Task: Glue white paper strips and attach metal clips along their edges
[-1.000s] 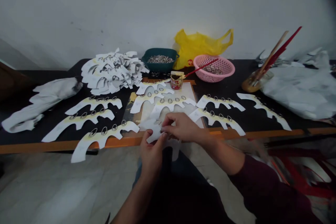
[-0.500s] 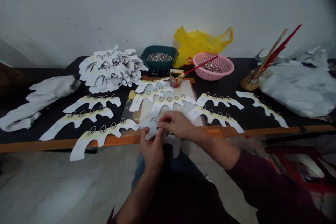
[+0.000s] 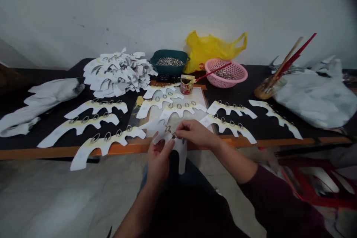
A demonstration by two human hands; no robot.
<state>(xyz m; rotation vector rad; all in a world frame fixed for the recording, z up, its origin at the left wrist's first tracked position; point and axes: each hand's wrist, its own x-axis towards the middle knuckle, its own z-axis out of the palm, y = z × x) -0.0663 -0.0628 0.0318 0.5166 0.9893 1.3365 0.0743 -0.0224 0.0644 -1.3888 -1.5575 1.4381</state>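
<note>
Hands: white die-cut curved paper strip (image 3: 163, 136) is gripped by left hand (image 3: 158, 163), small silver metal ring (image 3: 168, 128) is pinched by right hand (image 3: 196, 134) | strip is held above orange table edge (image 3: 41, 153) | long axis slants upper-left to lower-right, nearer left hand

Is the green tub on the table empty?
No, the green tub holds a pile of metal rings inside it.
</note>
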